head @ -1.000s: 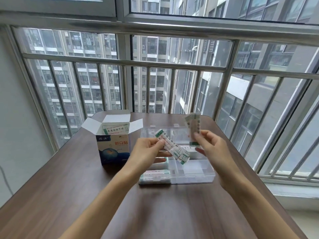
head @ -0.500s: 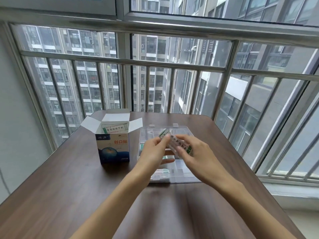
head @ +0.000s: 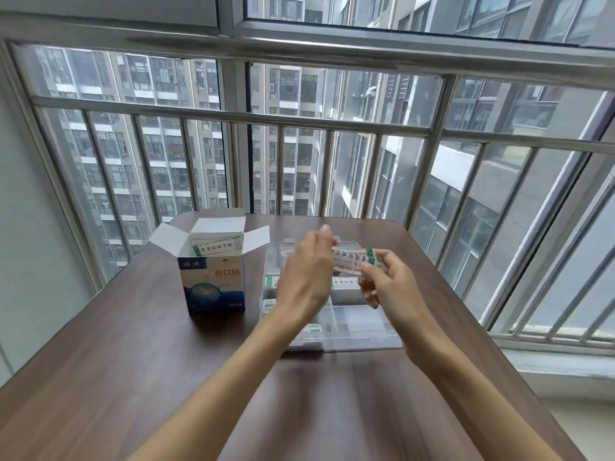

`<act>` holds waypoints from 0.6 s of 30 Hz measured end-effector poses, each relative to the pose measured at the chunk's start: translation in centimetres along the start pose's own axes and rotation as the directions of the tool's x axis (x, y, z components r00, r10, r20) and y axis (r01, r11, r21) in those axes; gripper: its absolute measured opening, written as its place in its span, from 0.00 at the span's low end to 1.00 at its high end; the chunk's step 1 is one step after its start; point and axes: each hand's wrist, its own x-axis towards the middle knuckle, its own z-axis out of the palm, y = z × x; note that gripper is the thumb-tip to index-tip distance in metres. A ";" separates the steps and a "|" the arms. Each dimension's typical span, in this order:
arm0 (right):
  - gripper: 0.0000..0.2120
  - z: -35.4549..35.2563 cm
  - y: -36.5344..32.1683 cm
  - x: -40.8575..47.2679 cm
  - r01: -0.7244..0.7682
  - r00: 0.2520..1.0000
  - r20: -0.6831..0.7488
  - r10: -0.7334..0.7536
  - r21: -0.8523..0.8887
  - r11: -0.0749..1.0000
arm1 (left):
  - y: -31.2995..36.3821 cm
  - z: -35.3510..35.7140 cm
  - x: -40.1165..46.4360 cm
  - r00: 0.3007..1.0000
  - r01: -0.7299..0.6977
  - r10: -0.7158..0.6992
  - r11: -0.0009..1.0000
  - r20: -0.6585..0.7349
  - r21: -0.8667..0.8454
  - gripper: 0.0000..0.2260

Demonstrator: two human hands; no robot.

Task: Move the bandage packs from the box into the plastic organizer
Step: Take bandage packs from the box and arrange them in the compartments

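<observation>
A white-and-green bandage pack (head: pixel 352 259) hangs level above the clear plastic organizer (head: pixel 362 331). My right hand (head: pixel 391 287) pinches its right end. My left hand (head: pixel 306 271) stands beside the pack's left end with its fingers straight and pointing up, and that end is hidden behind them. The open blue bandage box (head: pixel 213 287) stands left of the organizer, with more packs (head: pixel 216 249) upright inside it. Several packs (head: pixel 346 282) lie in the organizer's left and middle compartments.
The brown wooden table (head: pixel 133 361) carries the box and the organizer. Its far edge meets a window with a metal railing (head: pixel 299 121). The table's right edge (head: pixel 466 294) runs close to the organizer, and a grey wall stands on the left.
A second ago each hand held its own pack apart. The hands then came together over the organizer; now the pack lies level in my right hand and my left fingers have straightened.
</observation>
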 end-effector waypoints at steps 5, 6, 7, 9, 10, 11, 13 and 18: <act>0.07 0.0 -0.9 1.6 0.037 0.998 -0.047 -0.032 0.095 0.995 | 0.2 2.1 1.1 0.999 0.016 -0.018 0.999 0.047 0.037 0.18; 0.06 -0.4 -0.9 2.0 0.045 0.998 -0.045 -0.042 0.070 0.997 | 0.2 2.2 1.5 0.995 0.021 -0.022 1.000 0.092 0.017 0.16; 0.06 -0.8 -0.9 2.3 0.053 0.998 -0.033 -0.051 0.049 0.997 | 0.2 2.1 1.9 0.990 0.022 -0.021 1.000 0.140 -0.005 0.14; 0.08 -1.9 -0.7 2.9 0.068 0.998 -0.001 -0.068 0.024 0.997 | 0.2 1.6 2.6 0.976 0.004 -0.001 1.000 0.218 -0.012 0.12; 0.10 -2.4 -0.4 3.1 0.084 0.996 0.025 -0.084 0.006 0.996 | 0.1 1.2 3.0 0.969 -0.015 0.015 1.000 0.248 -0.004 0.11; 0.10 -3.0 -0.2 3.4 0.106 0.993 0.059 -0.105 -0.028 0.994 | -0.1 1.0 3.3 0.959 -0.037 0.031 0.999 0.282 0.014 0.10; 0.10 -3.8 0.4 3.9 0.139 0.984 0.128 -0.124 -0.117 0.983 | -0.7 0.3 3.8 0.935 -0.086 0.045 0.991 0.352 0.103 0.09; 0.06 -4.5 2.5 4.9 0.194 0.968 0.226 -0.111 -0.388 0.901 | -2.4 -1.0 4.2 0.886 -0.263 0.027 0.852 0.462 0.453 0.07</act>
